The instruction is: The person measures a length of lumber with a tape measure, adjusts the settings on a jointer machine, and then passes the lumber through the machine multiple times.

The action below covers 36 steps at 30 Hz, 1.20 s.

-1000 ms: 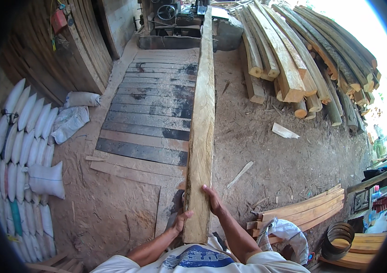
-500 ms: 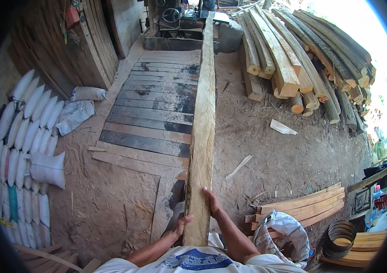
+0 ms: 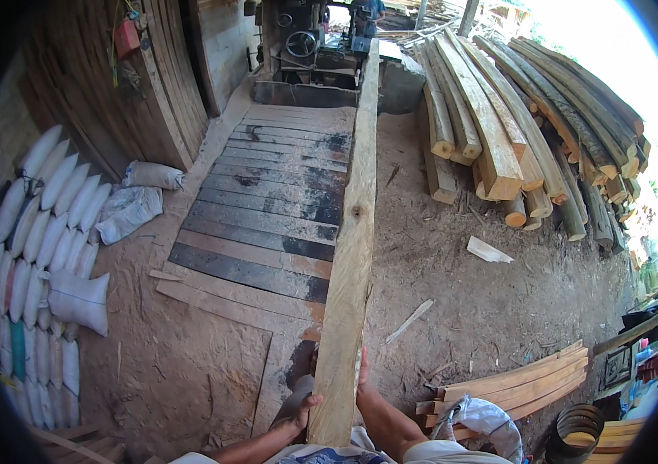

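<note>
A long, rough-sawn timber beam (image 3: pixel 350 278) runs from my waist away toward a machine with a handwheel (image 3: pixel 301 45). A dark knot marks its upper face. My left hand (image 3: pixel 303 411) grips the beam's left edge close to its near end, with the thumb side up. On the opposite edge, my right hand (image 3: pixel 363 379) presses against the wood, slightly farther forward, its fingers partly hidden by the beam. The beam's far end reaches the low block beside the machine; whether it rests there I cannot tell.
Long squared timbers (image 3: pixel 499 166) and logs are piled at right. Sawn boards (image 3: pixel 514 387) lie near a white sack (image 3: pixel 491 425) and a dark metal cylinder (image 3: pixel 575 428). Stacked white sacks (image 3: pixel 50 232) line the left. Planks (image 3: pixel 259 209) cover part of the floor. A person (image 3: pixel 375 11) stands beyond the machine.
The beam's near end has come closer to my body, and a knot now shows on its face. My right hand sits lower along its side. The whole view has shifted slightly.
</note>
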Tool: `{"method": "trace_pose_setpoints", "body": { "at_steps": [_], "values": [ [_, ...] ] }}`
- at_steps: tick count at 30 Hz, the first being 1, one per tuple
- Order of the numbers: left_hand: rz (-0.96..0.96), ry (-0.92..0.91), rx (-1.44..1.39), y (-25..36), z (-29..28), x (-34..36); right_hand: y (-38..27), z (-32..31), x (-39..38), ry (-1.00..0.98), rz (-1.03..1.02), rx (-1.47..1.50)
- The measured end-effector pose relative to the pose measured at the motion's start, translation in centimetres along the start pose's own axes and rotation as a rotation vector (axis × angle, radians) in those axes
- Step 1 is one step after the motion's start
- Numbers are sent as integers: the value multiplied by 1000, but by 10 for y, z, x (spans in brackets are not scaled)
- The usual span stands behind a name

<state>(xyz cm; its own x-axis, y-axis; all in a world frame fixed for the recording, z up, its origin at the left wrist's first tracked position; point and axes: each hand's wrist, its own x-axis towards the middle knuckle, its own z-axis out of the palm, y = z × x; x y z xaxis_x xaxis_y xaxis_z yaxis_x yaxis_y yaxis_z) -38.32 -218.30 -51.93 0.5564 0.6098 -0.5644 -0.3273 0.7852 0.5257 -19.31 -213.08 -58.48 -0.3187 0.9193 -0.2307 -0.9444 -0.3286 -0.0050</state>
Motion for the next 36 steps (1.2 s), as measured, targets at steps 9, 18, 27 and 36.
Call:
{"method": "trace_pose_setpoints", "body": {
  "at_steps": [9, 18, 27, 36],
  "values": [
    [-45, -12, -67, 8, -11, 46, -55, 113, 46, 517, -333, -1159],
    [221, 538, 1046, 51, 33, -61, 15, 95, 24, 48, -118, -299],
    [16, -85, 173, -31, -7, -77, 61, 31, -26, 98, -132, -57],
    [30, -124, 123, -6, 8, -49, 30, 37, -14, 146, -190, -92]
  ]
}}
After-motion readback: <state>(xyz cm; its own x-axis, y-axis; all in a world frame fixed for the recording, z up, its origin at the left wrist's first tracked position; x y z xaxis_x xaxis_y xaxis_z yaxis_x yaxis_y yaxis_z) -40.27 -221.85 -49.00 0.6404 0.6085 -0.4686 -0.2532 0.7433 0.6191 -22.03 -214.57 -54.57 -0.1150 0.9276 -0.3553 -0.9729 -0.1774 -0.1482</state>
